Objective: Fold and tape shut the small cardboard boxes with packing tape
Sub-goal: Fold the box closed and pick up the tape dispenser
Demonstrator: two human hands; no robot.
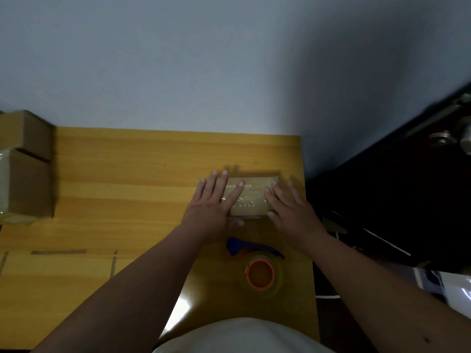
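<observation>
A small cardboard box [252,197] lies flat on the yellow wooden table [127,174], toward its right edge, with shiny clear tape across its top. My left hand [214,202] presses on the box's left side with straight, spread fingers, the index finger lying across the taped top. My right hand [290,207] presses flat against the box's right side, fingers straight. A roll of packing tape with an orange core in a blue dispenser [257,268] rests on the table just in front of the box, between my forearms.
Two stacked cardboard boxes [25,164], one with tape on it, stand at the table's far left. Flat cardboard [51,276] lies on the near left of the table. A dark door with a metal knob [443,138] is on the right, past the table's edge.
</observation>
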